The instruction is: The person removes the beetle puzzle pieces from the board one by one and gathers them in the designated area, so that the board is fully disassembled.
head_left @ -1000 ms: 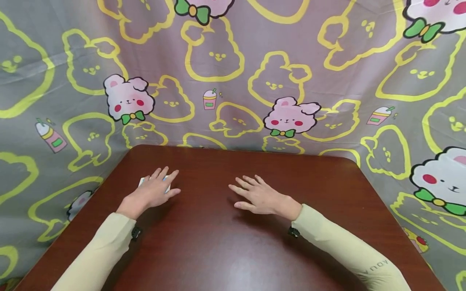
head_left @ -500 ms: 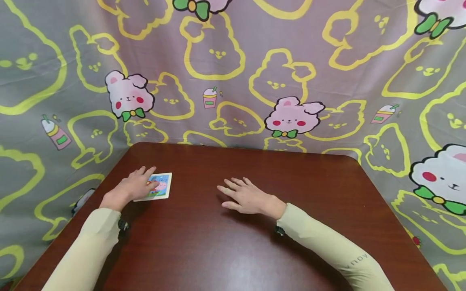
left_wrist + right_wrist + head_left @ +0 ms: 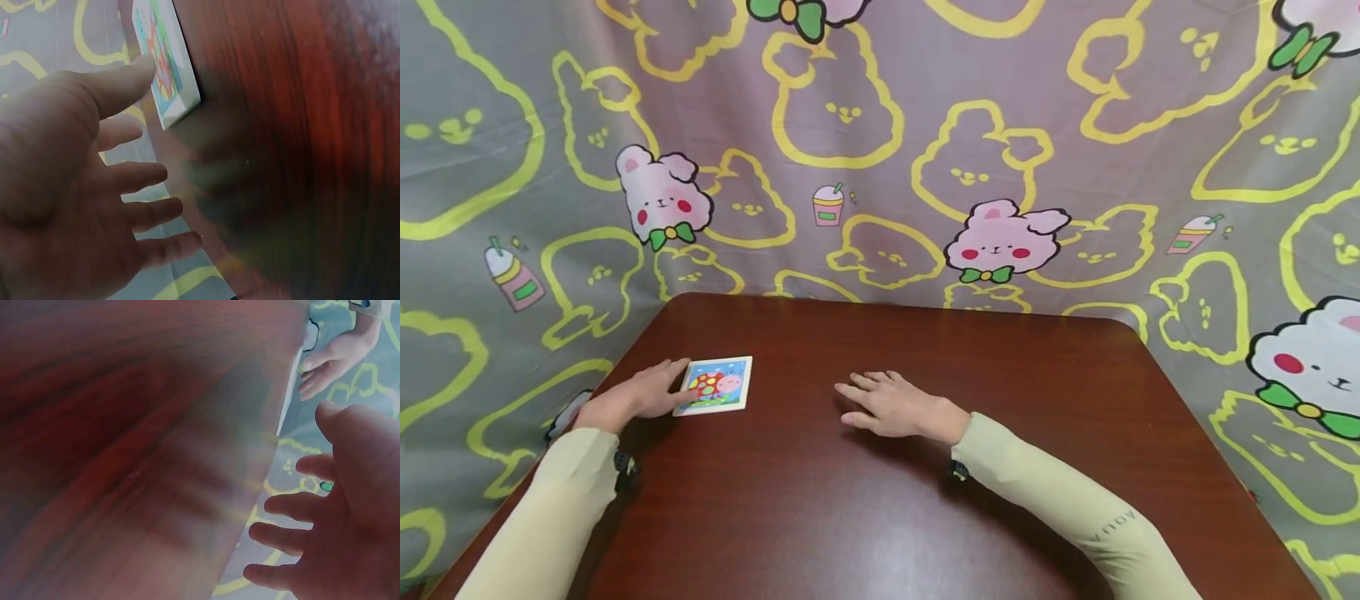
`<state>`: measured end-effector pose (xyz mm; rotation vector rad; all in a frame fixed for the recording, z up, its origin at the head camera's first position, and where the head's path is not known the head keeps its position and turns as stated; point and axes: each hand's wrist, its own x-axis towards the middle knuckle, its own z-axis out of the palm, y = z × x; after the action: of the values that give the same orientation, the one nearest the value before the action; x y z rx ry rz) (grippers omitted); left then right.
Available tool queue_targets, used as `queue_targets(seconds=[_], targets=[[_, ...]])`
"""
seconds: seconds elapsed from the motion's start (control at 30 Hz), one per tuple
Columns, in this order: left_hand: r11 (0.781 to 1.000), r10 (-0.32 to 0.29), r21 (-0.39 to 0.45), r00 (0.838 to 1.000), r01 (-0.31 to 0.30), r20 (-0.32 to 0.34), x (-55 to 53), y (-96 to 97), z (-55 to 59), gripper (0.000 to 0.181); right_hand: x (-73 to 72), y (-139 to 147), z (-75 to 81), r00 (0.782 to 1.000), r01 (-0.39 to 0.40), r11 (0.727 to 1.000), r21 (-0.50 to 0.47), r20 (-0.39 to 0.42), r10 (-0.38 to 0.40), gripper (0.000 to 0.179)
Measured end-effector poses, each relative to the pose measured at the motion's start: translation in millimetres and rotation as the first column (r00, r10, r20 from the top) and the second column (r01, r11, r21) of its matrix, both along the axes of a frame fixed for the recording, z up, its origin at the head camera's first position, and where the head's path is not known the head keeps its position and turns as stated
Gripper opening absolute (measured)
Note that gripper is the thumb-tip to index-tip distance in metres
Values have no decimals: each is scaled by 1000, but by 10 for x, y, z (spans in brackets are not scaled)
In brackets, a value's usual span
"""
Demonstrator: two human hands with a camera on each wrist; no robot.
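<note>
A square picture board with a cream border lies flat at the left of the table; its picture is a red spotted ladybird on blue and green. At the board's left edge is my left hand, its thumb overlapping the picture. In the left wrist view the fingers of that hand are spread and fairly straight, below the near corner of the board. Over the middle of the table hovers my right hand, palm down with relaxed fingers, holding nothing. Spread fingers also show on the right hand in the right wrist view.
The dark red-brown table has rounded far corners and a glossy sheen. A grey curtain printed with yellow outlines and rabbit faces hangs close behind it and along both sides.
My left hand has slid left off most of the picture board, uncovering its picture. My right hand has drifted a little left. The board stays at about the same place.
</note>
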<state>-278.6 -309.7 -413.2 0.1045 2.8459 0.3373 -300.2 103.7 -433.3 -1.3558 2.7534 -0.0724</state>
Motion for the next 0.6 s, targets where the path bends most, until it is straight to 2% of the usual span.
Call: queue_targets(seconds=[0.1,0.3,0.47,0.6], targets=[[1000,10,-18,999,-9,33,-24,-37,3,83,-19,-74,34,1000,-2,1000,5,24,2,61],[999,38,-38,996,-35,83,3,-83,-39,84,-45,-227,61,993,-21,1000,8,113,20,61],[999,17,-52,996,-12,86,19,-58,-57,87,-59,-307,86,982,-17,1000,0,190,17,62],[998,16,-62,995,-10,102,33,-39,-78,88,-39,-353,65,980,-7,1000,17,198,3,61]])
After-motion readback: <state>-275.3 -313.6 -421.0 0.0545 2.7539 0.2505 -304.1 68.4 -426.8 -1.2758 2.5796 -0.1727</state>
